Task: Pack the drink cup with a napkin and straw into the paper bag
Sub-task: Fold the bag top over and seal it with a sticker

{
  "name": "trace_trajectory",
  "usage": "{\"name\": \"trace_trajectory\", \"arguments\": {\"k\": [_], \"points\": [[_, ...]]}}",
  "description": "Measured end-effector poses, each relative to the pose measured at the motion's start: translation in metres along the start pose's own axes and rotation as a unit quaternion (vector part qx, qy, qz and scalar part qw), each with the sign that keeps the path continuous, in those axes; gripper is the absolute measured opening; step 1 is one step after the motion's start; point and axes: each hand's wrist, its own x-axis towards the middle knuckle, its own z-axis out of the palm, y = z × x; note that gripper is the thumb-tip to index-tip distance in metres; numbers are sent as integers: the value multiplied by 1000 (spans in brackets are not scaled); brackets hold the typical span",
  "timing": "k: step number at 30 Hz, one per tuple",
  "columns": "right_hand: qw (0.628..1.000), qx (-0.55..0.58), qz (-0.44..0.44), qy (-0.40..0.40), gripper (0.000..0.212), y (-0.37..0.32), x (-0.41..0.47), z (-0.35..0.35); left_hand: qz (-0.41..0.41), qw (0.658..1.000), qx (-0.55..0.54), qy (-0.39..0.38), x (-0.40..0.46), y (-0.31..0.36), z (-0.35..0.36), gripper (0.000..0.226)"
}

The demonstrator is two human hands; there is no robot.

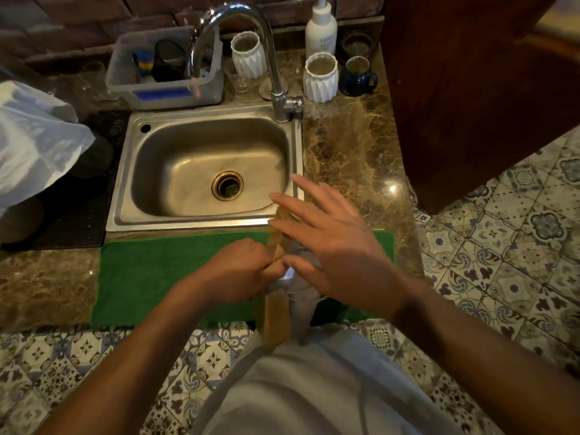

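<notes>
Left hand is curled closed, pinching the upper edge of a brown paper bag held upright above the near edge of a green mat. Right hand is spread open with fingers splayed, flat over the bag's mouth and gripping nothing that shows; it covers most of the opening, so the bag's contents cannot be told. A pale, blurred shape sits beside the bag under that hand, too smeared to name.

Behind the mat lies a steel sink with a chrome faucet arching over it. On the marble counter stand two white ribbed pots, a dark blue mug, and a white pump bottle whose label is unreadable. A clear plastic tub sits behind the sink's left corner, and a white plastic bag rests at far left on a black mat.
</notes>
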Motion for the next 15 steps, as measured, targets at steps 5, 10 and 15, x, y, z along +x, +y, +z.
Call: {"name": "trace_trajectory", "arguments": {"k": [5,10,15], "points": [[980,-106,-41,-162,32,19,35,-18,-11,990,139,-23,1,5,-24,47],[983,-58,-39,-170,32,35,36,-14,13,980,190,55,-8,-5,-30,36],[992,39,-4,-123,22,46,25,-3,23,979,121,161,-13,-19,-25,35]]}}
